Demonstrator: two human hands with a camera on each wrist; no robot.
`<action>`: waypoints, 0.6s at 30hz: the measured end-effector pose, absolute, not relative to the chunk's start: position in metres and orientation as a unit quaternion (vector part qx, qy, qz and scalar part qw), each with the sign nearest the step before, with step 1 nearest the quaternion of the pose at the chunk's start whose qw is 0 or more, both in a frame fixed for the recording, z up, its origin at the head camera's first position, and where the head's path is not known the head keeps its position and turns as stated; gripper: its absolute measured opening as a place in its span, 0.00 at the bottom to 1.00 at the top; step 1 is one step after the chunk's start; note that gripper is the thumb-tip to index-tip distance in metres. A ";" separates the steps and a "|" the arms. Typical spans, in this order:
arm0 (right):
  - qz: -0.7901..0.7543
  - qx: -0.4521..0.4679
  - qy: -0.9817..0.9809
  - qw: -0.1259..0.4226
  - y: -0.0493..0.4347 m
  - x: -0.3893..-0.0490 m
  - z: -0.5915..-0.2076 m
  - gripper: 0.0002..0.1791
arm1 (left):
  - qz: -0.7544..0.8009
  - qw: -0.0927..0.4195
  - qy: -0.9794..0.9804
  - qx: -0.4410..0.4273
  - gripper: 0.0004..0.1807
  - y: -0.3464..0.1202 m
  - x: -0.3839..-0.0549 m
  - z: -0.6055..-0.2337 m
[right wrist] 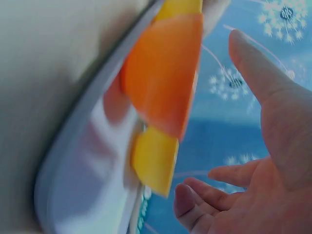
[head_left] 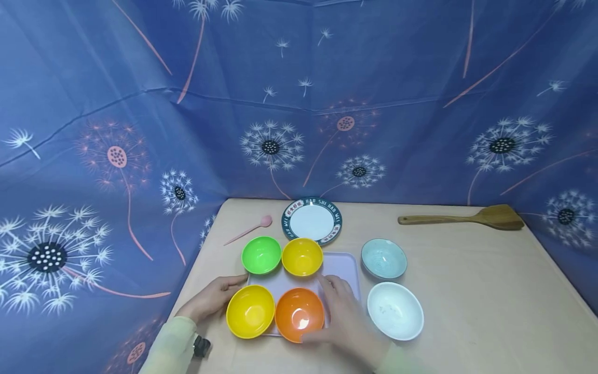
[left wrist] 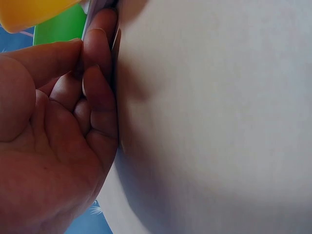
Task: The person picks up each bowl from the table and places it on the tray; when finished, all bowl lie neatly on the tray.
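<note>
A pale lilac tray bears a green bowl, a yellow bowl behind, a second yellow bowl and an orange bowl in front. At the tray's left edge, my left hand pinches the rim between thumb and fingers; in the left wrist view the fingertips lie against that edge. My right hand is spread beside the orange bowl, thumb low and fingers toward the back. The right wrist view shows this hand holding nothing, apart from the bowls.
Right of the tray stand a light blue bowl and a white bowl. Behind it lies a green-rimmed plate, with a pink spoon to its left. A wooden spatula lies at the back right, near the blue cloth.
</note>
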State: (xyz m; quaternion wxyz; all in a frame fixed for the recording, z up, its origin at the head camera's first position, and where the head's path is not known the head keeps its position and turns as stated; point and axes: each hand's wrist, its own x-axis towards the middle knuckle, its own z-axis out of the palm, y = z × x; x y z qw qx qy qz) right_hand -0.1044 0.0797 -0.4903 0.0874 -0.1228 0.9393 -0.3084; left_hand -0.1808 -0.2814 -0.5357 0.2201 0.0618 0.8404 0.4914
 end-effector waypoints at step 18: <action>-0.224 -0.011 0.975 0.012 0.192 -0.095 -0.484 0.74 | 0.494 0.223 0.838 0.056 0.24 -0.282 -0.181 -0.537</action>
